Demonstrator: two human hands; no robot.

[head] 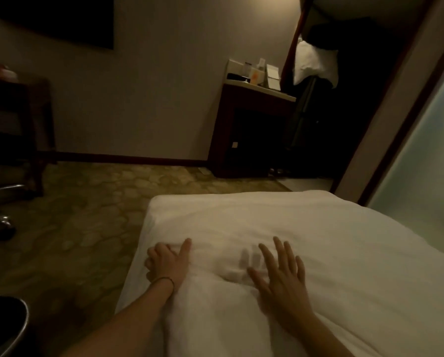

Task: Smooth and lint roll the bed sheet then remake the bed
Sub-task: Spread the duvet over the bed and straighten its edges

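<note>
Your left hand (167,264) lay at the left edge of the bed (133,287), its fingers curled over the side and gripping the white bed sheet (306,243), with the index finger stretched out along the top. A thin band (164,279) circled that wrist. Your right hand (280,276) rested flat on the sheet just beside a raised wrinkle, fingers spread wide and straight, holding nothing; it was a little blurred. The sheet covered the whole near corner of the bed, rumpled between your two hands and smoother toward the far end. Beyond the bed lay patterned carpet (92,217), and a dark wooden cabinet (246,135) stood against the wall with small items on top, too dim to identify.
</note>
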